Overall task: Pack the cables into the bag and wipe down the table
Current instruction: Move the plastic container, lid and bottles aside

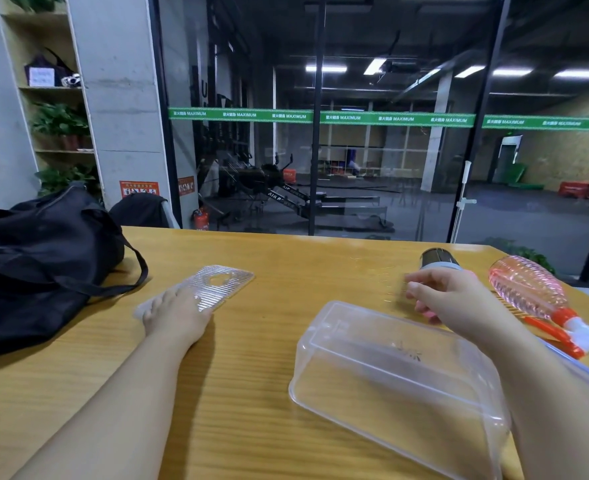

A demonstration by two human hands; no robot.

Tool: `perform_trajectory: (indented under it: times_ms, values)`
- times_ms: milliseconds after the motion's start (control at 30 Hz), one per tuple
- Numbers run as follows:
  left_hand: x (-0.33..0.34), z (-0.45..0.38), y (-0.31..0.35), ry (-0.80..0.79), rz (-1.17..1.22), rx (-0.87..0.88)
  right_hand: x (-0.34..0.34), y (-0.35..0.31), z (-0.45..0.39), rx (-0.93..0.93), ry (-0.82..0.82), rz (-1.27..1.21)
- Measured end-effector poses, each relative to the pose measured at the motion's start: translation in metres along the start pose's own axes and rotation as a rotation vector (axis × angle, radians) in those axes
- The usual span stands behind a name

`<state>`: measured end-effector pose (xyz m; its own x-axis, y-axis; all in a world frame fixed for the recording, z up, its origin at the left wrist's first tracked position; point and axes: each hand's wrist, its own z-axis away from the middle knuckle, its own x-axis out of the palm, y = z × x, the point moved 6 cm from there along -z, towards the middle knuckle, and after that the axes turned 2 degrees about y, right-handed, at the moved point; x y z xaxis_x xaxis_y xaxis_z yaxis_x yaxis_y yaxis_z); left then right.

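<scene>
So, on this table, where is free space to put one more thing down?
Bare wood lies in the middle of the table, between the ribbed clear lid and the dark cylinder, up to the far edge. Another patch lies near, between the left forearm and the clear box. The right side is crowded: right hand, pink spray bottle. The black bag fills the left.

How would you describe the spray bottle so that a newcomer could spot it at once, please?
Start at the wooden table and go to its far right edge, beyond the right hand. The spray bottle lies there on its side: ribbed pink plastic with an orange-and-white trigger head, unlike the clear box nearby.
</scene>
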<state>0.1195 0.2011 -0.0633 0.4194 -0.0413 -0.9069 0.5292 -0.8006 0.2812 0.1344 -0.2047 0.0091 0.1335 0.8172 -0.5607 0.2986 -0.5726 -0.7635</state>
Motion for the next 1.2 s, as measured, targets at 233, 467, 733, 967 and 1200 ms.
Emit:
perform_trajectory:
  times_ms: [233,467,733,967,1200]
  values:
    - [-0.006,-0.005,-0.030,0.056,-0.008,-0.202,-0.002,0.000,0.001,-0.001,0.001,0.010]
    - [-0.016,0.001,-0.045,0.034,-0.005,-0.324,-0.001,-0.002,0.002,-0.010,-0.013,0.033]
    - [-0.035,0.009,-0.006,0.122,0.096,-0.111,-0.003,-0.003,0.005,0.001,-0.013,0.062]
    - [-0.052,0.040,0.084,0.180,0.372,0.376,-0.008,-0.007,0.008,0.012,0.009,0.101]
    - [-0.070,0.088,0.124,0.183,0.819,0.598,-0.024,-0.013,0.023,-0.064,0.151,0.043]
